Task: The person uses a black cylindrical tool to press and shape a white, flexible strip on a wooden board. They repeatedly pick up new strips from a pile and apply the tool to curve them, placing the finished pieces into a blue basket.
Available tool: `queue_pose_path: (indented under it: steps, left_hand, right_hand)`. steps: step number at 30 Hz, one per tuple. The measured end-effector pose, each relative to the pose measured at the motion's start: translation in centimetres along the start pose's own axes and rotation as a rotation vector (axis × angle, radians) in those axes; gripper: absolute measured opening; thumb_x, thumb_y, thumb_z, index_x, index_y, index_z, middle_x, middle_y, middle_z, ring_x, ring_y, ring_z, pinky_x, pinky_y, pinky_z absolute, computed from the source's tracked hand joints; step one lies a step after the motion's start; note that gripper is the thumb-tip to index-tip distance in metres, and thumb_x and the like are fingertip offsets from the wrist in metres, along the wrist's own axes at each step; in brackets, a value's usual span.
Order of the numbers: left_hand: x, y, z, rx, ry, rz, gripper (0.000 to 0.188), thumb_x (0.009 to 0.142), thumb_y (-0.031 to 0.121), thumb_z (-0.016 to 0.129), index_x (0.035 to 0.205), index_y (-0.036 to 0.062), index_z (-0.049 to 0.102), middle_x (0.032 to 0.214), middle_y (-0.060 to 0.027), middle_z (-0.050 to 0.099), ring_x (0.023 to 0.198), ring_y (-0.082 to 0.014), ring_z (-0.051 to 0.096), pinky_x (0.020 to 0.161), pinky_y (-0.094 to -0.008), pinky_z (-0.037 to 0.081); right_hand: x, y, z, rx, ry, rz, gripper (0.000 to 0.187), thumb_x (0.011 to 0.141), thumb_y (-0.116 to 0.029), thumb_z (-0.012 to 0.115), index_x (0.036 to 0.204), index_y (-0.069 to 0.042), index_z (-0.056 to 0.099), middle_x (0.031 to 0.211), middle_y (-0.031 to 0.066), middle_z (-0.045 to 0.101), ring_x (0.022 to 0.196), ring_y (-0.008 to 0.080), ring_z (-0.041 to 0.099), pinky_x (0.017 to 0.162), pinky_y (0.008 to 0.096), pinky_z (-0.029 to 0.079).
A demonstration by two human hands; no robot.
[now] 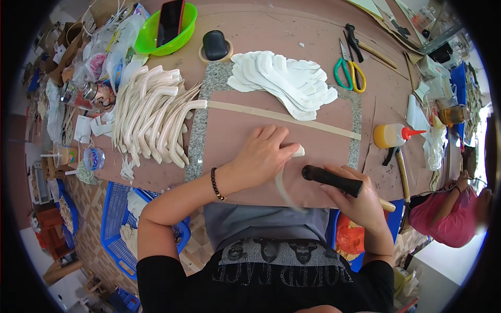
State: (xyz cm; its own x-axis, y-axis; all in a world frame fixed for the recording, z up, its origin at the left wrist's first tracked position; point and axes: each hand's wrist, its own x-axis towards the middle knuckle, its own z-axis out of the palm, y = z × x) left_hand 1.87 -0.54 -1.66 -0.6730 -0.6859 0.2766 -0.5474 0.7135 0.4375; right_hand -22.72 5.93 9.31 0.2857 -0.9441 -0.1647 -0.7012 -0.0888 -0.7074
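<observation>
Now, strip: a thin curved cream strip (pixel 286 180) lies on the brown board (pixel 235 135) at the near edge, one end under the fingertips, the rest blurred as it bends toward the body.
Left hand: the left hand (pixel 263 156) lies flat with fingers spread narrow, pressing the strip's upper end down.
Right hand: the right hand (pixel 355 201) is closed round a black-handled tool (pixel 331 180), head pointing at the strip.
Handling: it looks light, thin and floppy, likely to shift or curl unless pinned; best taken flat near an end, not pinched mid-span.
Near: a long tan strip (pixel 284 119) lies across the board just beyond the hand.
Left of board: a pile of curved cream pieces (pixel 154 117).
Far side: white flat cutouts (pixel 284 81), scissors (pixel 349 70), a black-topped roll (pixel 215 47), a green bowl (pixel 167 26).
Right: a glue bottle (pixel 394 135) with red nozzle.
Edge: another person in pink (pixel 451 211), well apart.
</observation>
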Motion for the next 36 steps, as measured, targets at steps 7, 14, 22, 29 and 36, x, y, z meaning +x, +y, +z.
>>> queue_pose_path:
  steps: [7, 14, 22, 29, 36]
  left_hand:
    - [2.6, -0.3, -0.1, -0.381, -0.127, 0.016, 0.031, 0.081, -0.005, 0.072, 0.112, 0.0005, 0.072, 0.106, -0.0132, 0.06, 0.098, -0.0312, 0.061, 0.084, -0.0404, 0.052]
    - [3.7, -0.3, -0.5, -0.427, -0.253, -0.09, 0.026, 0.083, -0.007, 0.071, 0.108, -0.0018, 0.07, 0.102, -0.0129, 0.061, 0.095, -0.032, 0.063, 0.083, -0.0418, 0.053]
    - [3.5, -0.8, -0.5, -0.33, -0.142, 0.2, 0.022, 0.083, -0.005, 0.073, 0.105, -0.0021, 0.071, 0.096, -0.0085, 0.061, 0.091, -0.0278, 0.061, 0.078, -0.0393, 0.053]
    - [3.8, -0.9, -1.1, -0.212, -0.2, 0.299, 0.016, 0.087, 0.004, 0.072, 0.103, -0.0018, 0.072, 0.098, -0.0072, 0.062, 0.092, -0.025, 0.06, 0.077, -0.037, 0.053]
    - [3.5, -1.3, -1.3, -0.165, -0.184, 0.364, 0.019, 0.088, 0.007, 0.072, 0.105, -0.0007, 0.071, 0.103, -0.0074, 0.063, 0.094, -0.0247, 0.06, 0.079, -0.0379, 0.053]
  right_hand:
    - [0.3, 1.5, 0.1, -0.044, 0.036, -0.044, 0.046, 0.084, -0.009, 0.079, 0.128, -0.002, 0.068, 0.103, 0.0164, 0.072, 0.086, 0.0403, 0.071, 0.074, 0.0446, 0.057]
    - [0.4, 2.9, -0.3, -0.155, -0.053, -0.112, 0.052, 0.091, -0.015, 0.074, 0.142, -0.008, 0.06, 0.097, 0.0172, 0.07, 0.08, 0.0392, 0.07, 0.069, 0.0466, 0.057]
    - [1.2, 3.7, -0.7, -0.154, 0.023, -0.116, 0.046, 0.096, -0.025, 0.072, 0.139, -0.01, 0.065, 0.087, 0.015, 0.07, 0.068, 0.0357, 0.069, 0.061, 0.0448, 0.056]
    - [1.6, 3.1, -1.1, -0.182, 0.069, -0.113, 0.044, 0.094, -0.021, 0.073, 0.136, -0.009, 0.067, 0.087, 0.0143, 0.071, 0.068, 0.0347, 0.069, 0.06, 0.044, 0.055]
    - [2.2, 3.3, -0.3, -0.174, 0.122, -0.155, 0.05, 0.088, -0.012, 0.072, 0.137, -0.009, 0.066, 0.083, 0.0122, 0.068, 0.067, 0.0339, 0.068, 0.06, 0.0443, 0.056]
